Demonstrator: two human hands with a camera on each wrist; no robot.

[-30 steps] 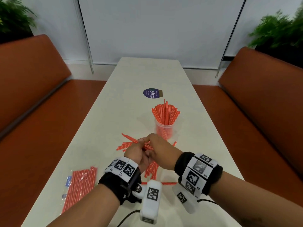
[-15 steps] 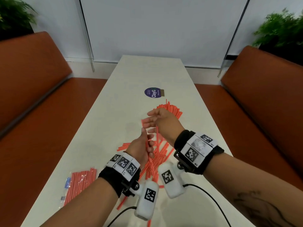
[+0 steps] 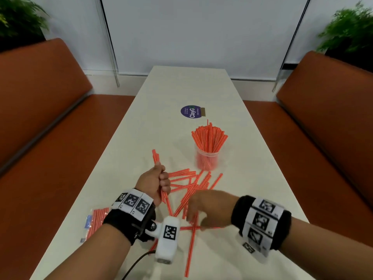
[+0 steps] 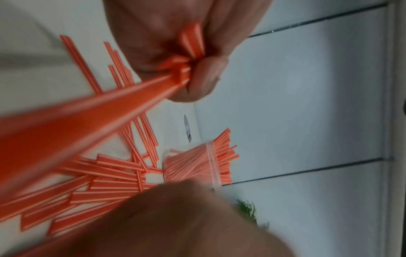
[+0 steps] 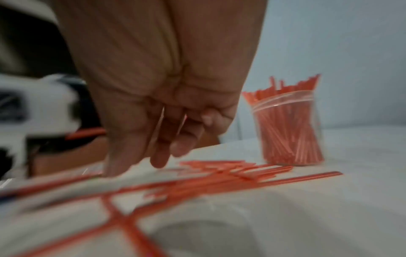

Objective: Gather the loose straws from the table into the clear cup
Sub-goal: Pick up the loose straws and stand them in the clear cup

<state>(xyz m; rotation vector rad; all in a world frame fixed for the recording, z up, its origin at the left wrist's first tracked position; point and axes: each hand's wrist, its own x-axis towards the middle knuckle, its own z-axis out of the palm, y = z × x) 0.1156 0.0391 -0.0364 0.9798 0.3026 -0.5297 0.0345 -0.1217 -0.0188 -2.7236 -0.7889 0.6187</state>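
Head view first: the clear cup (image 3: 207, 161) stands upright in the middle of the table (image 3: 129, 142), already stuffed with orange straws. Everything else sits on the near side of that cup. The left hand (image 3: 155, 183) is curled tight round a small bundle of straws (image 3: 155, 156), held near-upright with the tips poking out above the fist, near-left of the cup. The loose straws (image 3: 193, 184) lie flat in a messy fan just in front of the cup, long axes mostly pointing toward it. The right hand (image 3: 207, 207) hangs over the near end of that pile, fingers pointing down, so it's the closer one for the next pick.

Left wrist view: fingers (image 4: 204, 76) clamped on the bundle (image 4: 87, 121), pile and cup (image 4: 191, 167) beyond it.

Right wrist view: pretty blurry, but the right hand's fingertips (image 5: 158, 158) are loose and slightly apart, holding nothing, just above the straws lying flat (image 5: 219, 175); the cup (image 5: 287, 132) is off to the far right of them.
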